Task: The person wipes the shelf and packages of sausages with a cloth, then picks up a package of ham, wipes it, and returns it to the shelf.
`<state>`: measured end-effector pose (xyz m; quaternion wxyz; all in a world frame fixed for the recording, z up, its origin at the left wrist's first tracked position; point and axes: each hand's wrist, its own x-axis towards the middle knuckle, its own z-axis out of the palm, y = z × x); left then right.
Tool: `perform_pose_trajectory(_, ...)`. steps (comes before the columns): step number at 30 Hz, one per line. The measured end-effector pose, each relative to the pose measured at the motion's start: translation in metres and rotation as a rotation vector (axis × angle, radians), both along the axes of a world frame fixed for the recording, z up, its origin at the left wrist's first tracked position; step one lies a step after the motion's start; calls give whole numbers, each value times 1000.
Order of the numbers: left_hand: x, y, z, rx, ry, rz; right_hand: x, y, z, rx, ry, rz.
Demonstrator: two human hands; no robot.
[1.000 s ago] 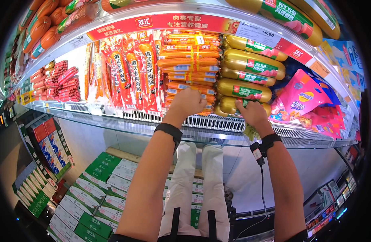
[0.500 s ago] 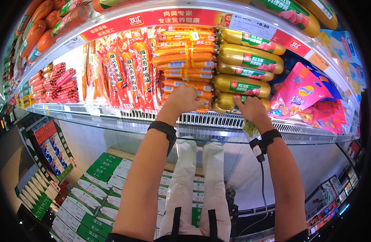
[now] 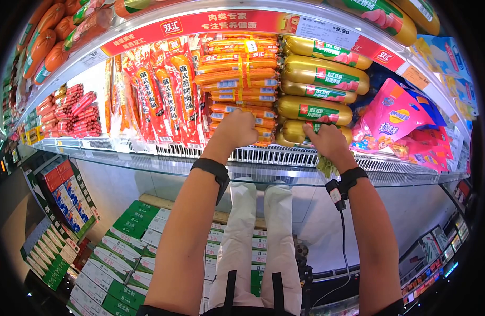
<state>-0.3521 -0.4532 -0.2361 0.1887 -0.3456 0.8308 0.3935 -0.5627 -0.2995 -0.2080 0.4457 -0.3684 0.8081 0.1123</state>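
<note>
My left hand [image 3: 236, 130] is closed in front of the lower end of a stack of orange packaged sausages [image 3: 242, 79]. Its fingers curl away from me, so anything inside them is hidden. My right hand [image 3: 329, 142] is at the lowest of several thick gold-wrapped sausages [image 3: 313, 110] with green labels, its thumb against the wrapper. A crumpled greenish cloth [image 3: 326, 167] hangs from below that hand, which appears closed around it. Both wrists wear black bands, and a cable runs down from the right one.
Red sausage packets [image 3: 171, 100] stand left of the orange stack; pink bags [image 3: 392, 113] lie at the right. A glass shelf edge [image 3: 253, 173] crosses below my hands. Green-and-white cartons [image 3: 113, 253] are stacked underneath. A red label strip [image 3: 221, 23] runs above.
My left hand has curled in more, its thumb no longer sticking out to the right. The right hand keeps its place at the gold sausage. The view has shifted slightly.
</note>
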Motion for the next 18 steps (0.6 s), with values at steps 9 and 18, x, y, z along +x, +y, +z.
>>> perform_pose_trajectory(9,3,2,-9,-30,31,6,-3,16,-25,-72,10,67)
perform_pose_trajectory(18,-1,4,3,-68,7,-63,-3,22,-21,-131,28,151)
